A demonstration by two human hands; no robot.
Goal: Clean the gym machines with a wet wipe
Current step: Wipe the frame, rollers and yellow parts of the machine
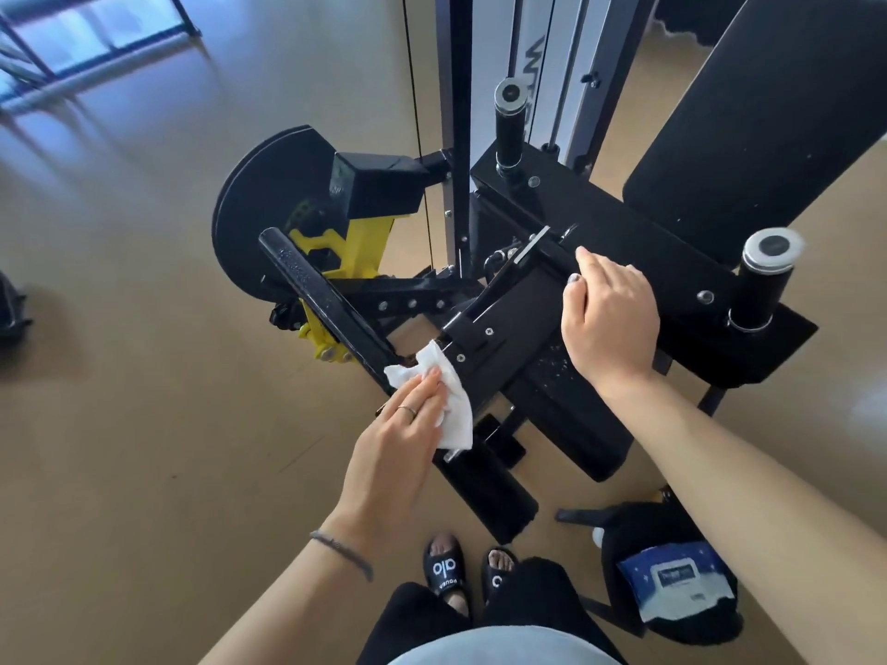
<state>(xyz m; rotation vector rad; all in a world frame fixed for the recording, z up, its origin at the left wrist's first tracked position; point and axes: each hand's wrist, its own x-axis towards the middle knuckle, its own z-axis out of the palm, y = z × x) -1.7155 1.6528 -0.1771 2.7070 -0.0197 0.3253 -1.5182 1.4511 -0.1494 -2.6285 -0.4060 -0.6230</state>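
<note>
A black gym machine [624, 242] with a yellow pivot part [357, 242] stands in front of me. My left hand [403, 424] holds a white wet wipe [451, 405] and presses it against the lower end of a slanted black bar [317, 295]. My right hand [609, 319] grips a black cross bar at the machine's middle, fingers curled over its top. Two black handles with silver caps stand upright, one at the top centre [509, 122] and one at the right [763, 280].
A black padded backrest [768, 122] leans at the upper right. A pack of wet wipes [677, 587] lies on a black round stool at the lower right. My feet in black slides [446, 568] stand on the tan floor. A dark bag lies at the far left edge.
</note>
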